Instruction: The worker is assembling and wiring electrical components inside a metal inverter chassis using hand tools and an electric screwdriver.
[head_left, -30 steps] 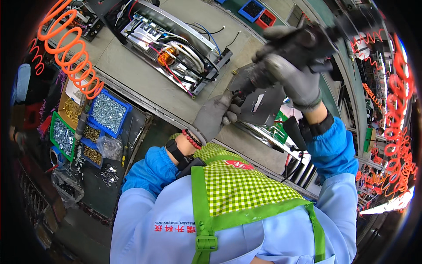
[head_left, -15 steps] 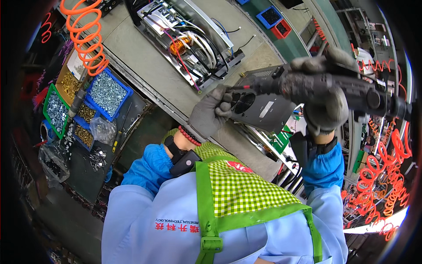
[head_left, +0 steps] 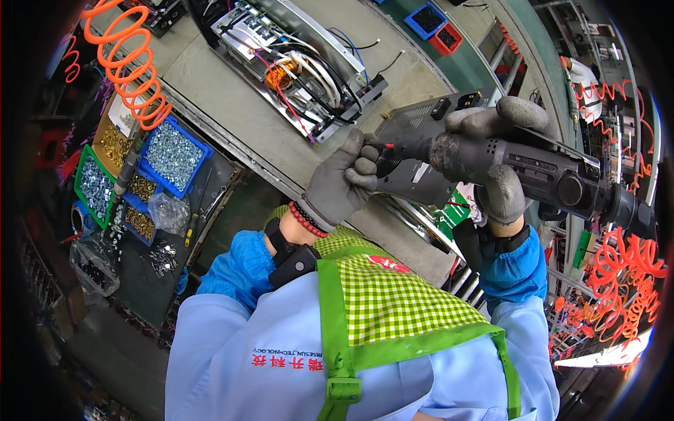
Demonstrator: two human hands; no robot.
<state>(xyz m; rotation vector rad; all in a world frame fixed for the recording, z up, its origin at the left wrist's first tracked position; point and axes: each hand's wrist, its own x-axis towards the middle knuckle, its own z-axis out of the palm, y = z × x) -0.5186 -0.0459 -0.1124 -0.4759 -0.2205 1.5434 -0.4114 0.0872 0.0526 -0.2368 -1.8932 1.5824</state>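
Right hand clenched round black power screwdriver; left hand pinching its tip

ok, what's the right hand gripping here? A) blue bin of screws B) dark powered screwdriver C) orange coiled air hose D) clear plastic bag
B: the gloved right hand is wrapped around the dark powered screwdriver, while the left hand pinches at its tip against the grey metal casing. The orange coiled hose hangs apart at the upper left.
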